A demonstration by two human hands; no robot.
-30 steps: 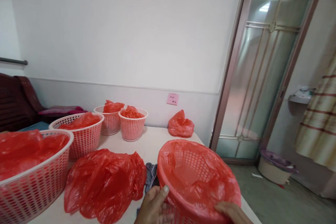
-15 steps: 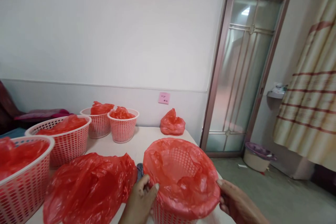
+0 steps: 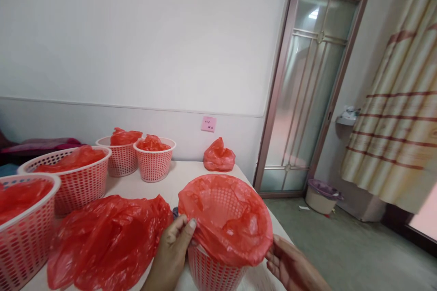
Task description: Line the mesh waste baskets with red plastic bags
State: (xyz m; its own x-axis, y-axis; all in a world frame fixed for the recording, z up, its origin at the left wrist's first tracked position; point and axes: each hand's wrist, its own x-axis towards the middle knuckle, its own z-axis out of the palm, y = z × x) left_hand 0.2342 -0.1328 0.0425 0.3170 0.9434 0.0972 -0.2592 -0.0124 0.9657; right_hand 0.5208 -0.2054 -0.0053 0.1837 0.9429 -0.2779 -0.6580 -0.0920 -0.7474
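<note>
A red plastic bag [image 3: 235,200] lines a white perforated basket [image 3: 213,268], its edge folded out over the rim. My left hand [image 3: 175,241] pinches the bag's edge at the left of the rim, thumb on top. On the right side, my right hand [image 3: 285,257] grips the bag's edge at the rim with curled fingers, partly hidden by the bag. A heap of loose red plastic bags [image 3: 109,241] lies left of my left hand. A small dark object [image 3: 175,213] shows partly behind that hand.
Several other white baskets [image 3: 155,166] with red bags stand on the white table [image 3: 184,169] at left and back. A bunched red bag [image 3: 219,157] sits near the wall beneath a pink note [image 3: 208,124]. Beyond the table are a floor bin [image 3: 321,199] and a glass door [image 3: 300,100].
The view has shifted slightly right. The bag's front left edge now hangs lower over the basket, and both hands still hold it at the rim.
</note>
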